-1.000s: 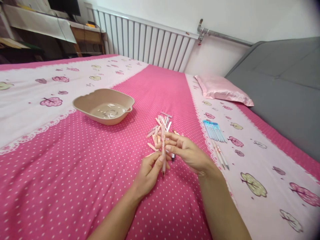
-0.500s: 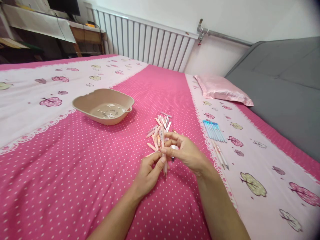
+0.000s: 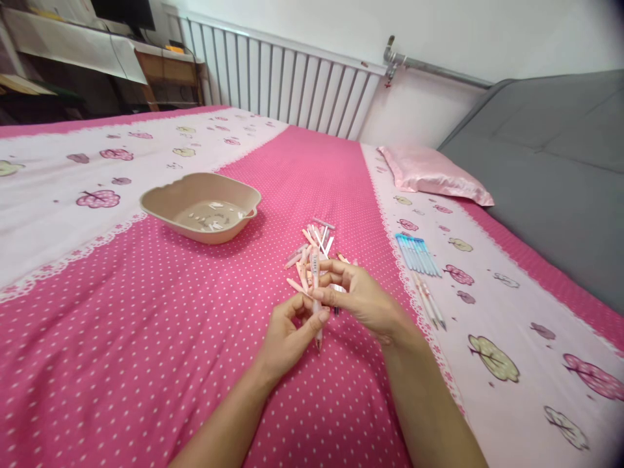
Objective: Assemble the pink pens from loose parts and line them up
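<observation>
At far left, a dark monitor (image 3: pixel 124 14) is supported on a desk (image 3: pixel 168 73), partly draped in white cloth. Nearer, a beige basin (image 3: pixel 209 187) is placed on the pink dotted bed cover (image 3: pixel 209 305); small white pieces (image 3: pixel 215 226) are scattered over its floor. Behind, a white radiator (image 3: pixel 277 71) is seen along the wall.

The lower part of a pale pink pen (image 3: pixel 315 260) is held by the left hand (image 3: pixel 287 335), its grip closed with the thumb along the barrel. The pen is kept above the bed, tip pointed toward the wearer; dark lettering is seen on its upper part, too small to be read. Beyond it, a loose pile of pens (image 3: pixel 320 240) is partly hidden by the hands. The barrel is pinched higher up by the right hand (image 3: pixel 363 296), grip closed on the same pen.

Further right, blue-topped pens (image 3: pixel 418 255) are laid side by side; two whitish pens (image 3: pixel 429 301) are laid just nearer. A pink pillow (image 3: pixel 436 175) is set near the grey headboard (image 3: pixel 550 130).
</observation>
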Demonstrator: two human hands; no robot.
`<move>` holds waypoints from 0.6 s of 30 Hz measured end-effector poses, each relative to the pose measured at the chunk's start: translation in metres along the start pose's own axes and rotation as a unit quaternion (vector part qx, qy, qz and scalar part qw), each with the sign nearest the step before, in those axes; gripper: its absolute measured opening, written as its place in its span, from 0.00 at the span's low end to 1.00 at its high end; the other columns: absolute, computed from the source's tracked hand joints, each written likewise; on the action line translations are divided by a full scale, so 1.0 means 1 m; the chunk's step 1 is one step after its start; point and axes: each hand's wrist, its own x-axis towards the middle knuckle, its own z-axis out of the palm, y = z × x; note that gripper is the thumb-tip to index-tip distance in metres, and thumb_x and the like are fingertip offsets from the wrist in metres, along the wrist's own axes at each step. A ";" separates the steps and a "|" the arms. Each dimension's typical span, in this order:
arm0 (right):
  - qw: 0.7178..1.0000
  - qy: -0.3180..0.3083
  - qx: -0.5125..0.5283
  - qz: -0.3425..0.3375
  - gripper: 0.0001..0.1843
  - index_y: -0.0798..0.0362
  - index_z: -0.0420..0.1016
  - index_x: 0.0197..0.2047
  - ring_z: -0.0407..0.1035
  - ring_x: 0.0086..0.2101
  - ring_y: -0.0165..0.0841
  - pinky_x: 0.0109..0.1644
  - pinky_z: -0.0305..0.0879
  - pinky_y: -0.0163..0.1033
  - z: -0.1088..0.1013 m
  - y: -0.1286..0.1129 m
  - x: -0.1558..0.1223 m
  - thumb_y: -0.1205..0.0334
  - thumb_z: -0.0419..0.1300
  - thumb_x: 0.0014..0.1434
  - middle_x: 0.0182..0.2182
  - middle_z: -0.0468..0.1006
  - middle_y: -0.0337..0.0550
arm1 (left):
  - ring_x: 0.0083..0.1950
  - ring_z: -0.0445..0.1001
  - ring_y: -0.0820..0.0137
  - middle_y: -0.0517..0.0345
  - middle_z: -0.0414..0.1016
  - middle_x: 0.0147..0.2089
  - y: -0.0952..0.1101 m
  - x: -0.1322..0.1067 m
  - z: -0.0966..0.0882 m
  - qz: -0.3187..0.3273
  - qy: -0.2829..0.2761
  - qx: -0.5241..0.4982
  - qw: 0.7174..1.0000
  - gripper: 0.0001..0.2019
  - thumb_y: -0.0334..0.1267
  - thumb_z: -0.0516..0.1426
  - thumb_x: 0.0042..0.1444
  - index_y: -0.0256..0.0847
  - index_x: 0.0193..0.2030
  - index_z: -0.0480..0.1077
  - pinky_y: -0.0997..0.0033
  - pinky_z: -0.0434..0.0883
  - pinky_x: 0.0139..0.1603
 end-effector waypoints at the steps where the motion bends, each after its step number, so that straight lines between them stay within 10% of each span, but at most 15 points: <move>1: 1.000 -0.001 0.005 -0.002 0.22 0.54 0.68 0.45 0.68 0.29 0.26 0.33 0.65 0.33 0.000 0.000 0.000 0.63 0.67 0.47 0.29 0.70 0.35 | 0.22 0.64 0.77 0.63 0.66 0.21 0.000 0.000 -0.001 -0.002 -0.006 -0.006 1.000 0.14 0.45 0.57 0.55 0.37 0.26 0.63 0.75 0.62 0.28; 8: 1.000 0.013 0.010 -0.012 0.23 0.54 0.68 0.48 0.68 0.33 0.28 0.35 0.65 0.33 -0.002 -0.002 -0.001 0.61 0.67 0.48 0.33 0.72 0.39 | 0.32 0.70 0.73 0.56 0.73 0.29 0.004 0.002 -0.003 -0.008 -0.064 -0.059 0.996 0.18 0.43 0.49 0.62 0.36 0.25 0.65 0.71 0.65 0.41; 18: 0.994 -0.077 0.077 0.003 0.22 0.54 0.69 0.52 0.65 0.26 0.23 0.29 0.62 0.30 -0.004 0.000 0.000 0.64 0.64 0.53 0.37 0.77 0.44 | 0.27 0.65 0.75 0.58 0.72 0.25 0.000 0.000 -0.005 -0.070 -0.098 -0.174 0.977 0.15 0.46 0.50 0.61 0.38 0.38 0.72 0.75 0.62 0.32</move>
